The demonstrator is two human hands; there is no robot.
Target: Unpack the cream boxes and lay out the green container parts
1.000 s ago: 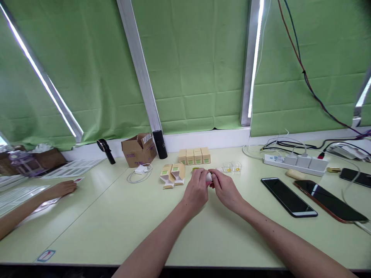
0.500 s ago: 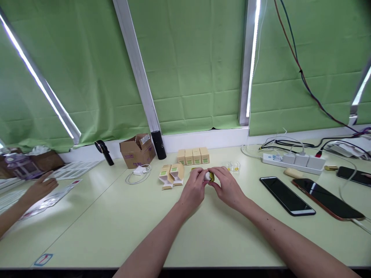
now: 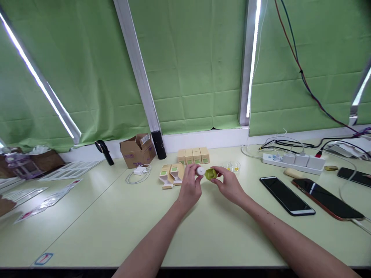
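Observation:
My left hand (image 3: 189, 186) is closed around a small white round-ended thing (image 3: 199, 170), perhaps a bottle or its cap; most of it is hidden by the fingers. In my right hand (image 3: 230, 185) is a small olive-green cup-like piece (image 3: 211, 174), pinched at its right side with its hollow facing me. A narrow gap separates the two pieces above the table. Left of my left hand lie two opened small cardboard boxes (image 3: 171, 175) with flaps out. Behind my hands stands a row of several closed small boxes (image 3: 193, 156). Clear holders with yellow bits (image 3: 233, 166) sit behind my right hand.
A brown carton (image 3: 137, 151), black cylinder (image 3: 159, 145) and white charger (image 3: 140, 170) stand back left. To the right are a power strip (image 3: 294, 162) and phones (image 3: 286, 196). White trays (image 3: 71, 170) and plastic packets (image 3: 48, 201) lie left, near another person's blurred hand (image 3: 5, 206).
My hands have drawn apart, separating the white thing from the green piece, which were together before. The other person's hand at left has pulled back to the frame edge.

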